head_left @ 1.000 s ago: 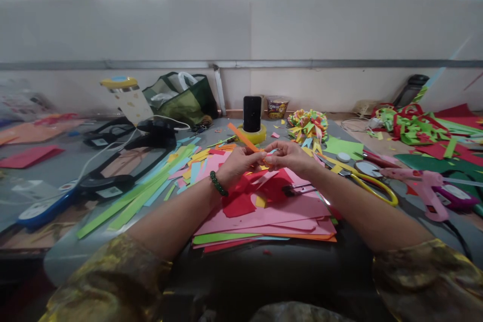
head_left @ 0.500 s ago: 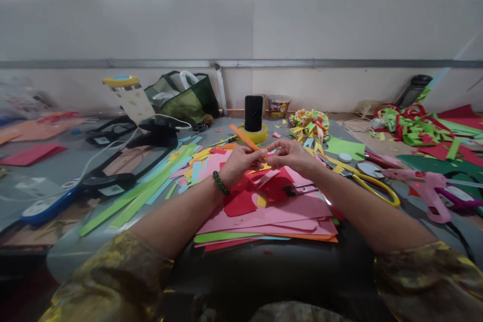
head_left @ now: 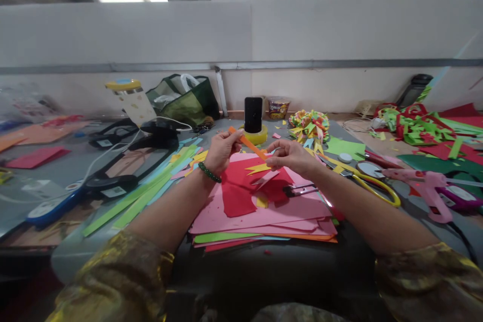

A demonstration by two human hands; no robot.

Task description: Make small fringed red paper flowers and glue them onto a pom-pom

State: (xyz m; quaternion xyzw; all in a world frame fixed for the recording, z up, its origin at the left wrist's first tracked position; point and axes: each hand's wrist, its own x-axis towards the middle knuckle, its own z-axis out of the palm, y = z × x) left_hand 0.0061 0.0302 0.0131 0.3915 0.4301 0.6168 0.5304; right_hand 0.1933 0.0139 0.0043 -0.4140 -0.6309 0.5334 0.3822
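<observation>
An orange paper strip (head_left: 252, 147) slants between my two hands above the stacked paper. My left hand (head_left: 223, 150) pinches its upper end, with a green bead bracelet on that wrist. At the lower end, my right hand (head_left: 286, 155) closes thumb and fingers on the strip. Below lie red paper (head_left: 237, 191), small yellow cut pieces (head_left: 258, 168) and a pale pink scrap (head_left: 268, 177), all on a pile of pink sheets (head_left: 215, 216). A small dark-ended metal tool (head_left: 300, 190) rests on the pile near my right forearm.
Yellow-handled scissors (head_left: 377, 188) and a pink glue gun (head_left: 430, 188) lie to the right. A phone (head_left: 253, 114) stands by a yellow tape roll (head_left: 258, 137) at the back. Green strips (head_left: 151, 188), a cup (head_left: 132, 103) and a blue power strip (head_left: 53, 209) are left.
My left hand has moved left and up, away from my right hand, now gripping the strip's far end. More of the strip and the yellow pieces beneath show.
</observation>
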